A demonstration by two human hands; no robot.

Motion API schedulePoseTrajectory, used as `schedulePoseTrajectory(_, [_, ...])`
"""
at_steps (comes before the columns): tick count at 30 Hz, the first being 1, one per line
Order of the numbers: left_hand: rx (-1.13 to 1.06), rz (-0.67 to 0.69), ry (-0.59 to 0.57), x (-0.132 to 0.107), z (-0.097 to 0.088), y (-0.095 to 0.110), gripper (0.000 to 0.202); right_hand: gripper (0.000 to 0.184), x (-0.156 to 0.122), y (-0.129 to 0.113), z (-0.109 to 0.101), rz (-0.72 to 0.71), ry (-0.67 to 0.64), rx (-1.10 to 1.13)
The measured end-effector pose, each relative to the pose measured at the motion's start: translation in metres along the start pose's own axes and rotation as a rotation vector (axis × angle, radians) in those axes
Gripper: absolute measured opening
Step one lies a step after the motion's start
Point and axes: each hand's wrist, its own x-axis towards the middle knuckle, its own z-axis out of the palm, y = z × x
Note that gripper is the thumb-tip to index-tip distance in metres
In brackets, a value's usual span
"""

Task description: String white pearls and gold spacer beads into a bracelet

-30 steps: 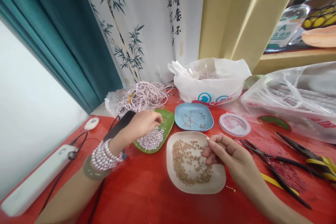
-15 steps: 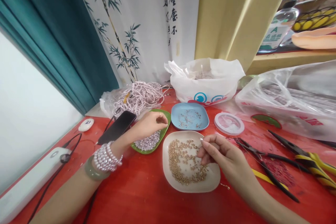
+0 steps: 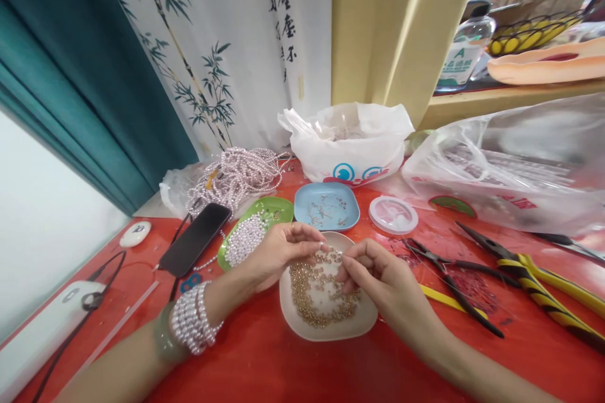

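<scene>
On the red tabletop (image 3: 236, 365), gold beads (image 3: 307, 312) lie in a plate (image 3: 328, 332). Above it, left hand (image 3: 278, 255) and right hand (image 3: 375, 274) have fingers pinched closed, content too small to tell; this fine handling seems next to need steadiness.

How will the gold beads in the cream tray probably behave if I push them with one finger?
The gold beads would likely roll and scatter, since they look small, rounded and loose. The raised rim of the cream tray may stop a gentle push from spilling them.
</scene>
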Motion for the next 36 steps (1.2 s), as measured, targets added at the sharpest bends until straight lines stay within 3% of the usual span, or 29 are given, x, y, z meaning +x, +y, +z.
schedulePoseTrajectory(18, [-0.012,0.004,0.023,-0.0020,0.0035,-0.0017,0.012,0.013,0.0005,-0.0002,0.0009,-0.011,0.005,-0.036])
schedulePoseTrajectory(36, [0.248,0.154,0.019,-0.0053,0.0077,-0.0068,0.016,0.015,0.0019,0.0020,0.0014,0.007,-0.029,-0.025])
